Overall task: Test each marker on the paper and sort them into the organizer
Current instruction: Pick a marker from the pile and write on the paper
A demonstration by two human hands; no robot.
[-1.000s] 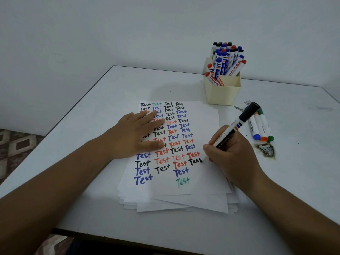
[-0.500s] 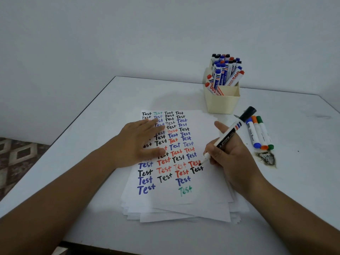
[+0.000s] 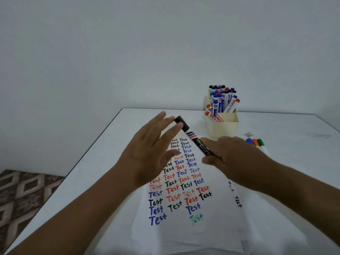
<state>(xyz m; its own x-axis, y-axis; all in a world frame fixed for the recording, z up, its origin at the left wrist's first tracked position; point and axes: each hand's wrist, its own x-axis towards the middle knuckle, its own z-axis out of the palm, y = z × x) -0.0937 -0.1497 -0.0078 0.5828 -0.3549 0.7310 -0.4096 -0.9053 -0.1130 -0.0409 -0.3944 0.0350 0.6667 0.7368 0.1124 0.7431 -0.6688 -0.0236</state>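
One head-worn view looks forward and down, close over the table [image 3: 110, 162]

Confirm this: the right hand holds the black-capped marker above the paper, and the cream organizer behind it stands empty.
One thing is wrong: the cream organizer is not empty. The head view shows it packed with markers standing upright. The rest holds: the right hand grips the black-capped marker above the paper.

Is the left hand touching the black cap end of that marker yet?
Cannot tell. In the head view the left hand is open, its blurred fingertips overlapping the cap end of the black marker held by the right hand; no contact or gap shows.
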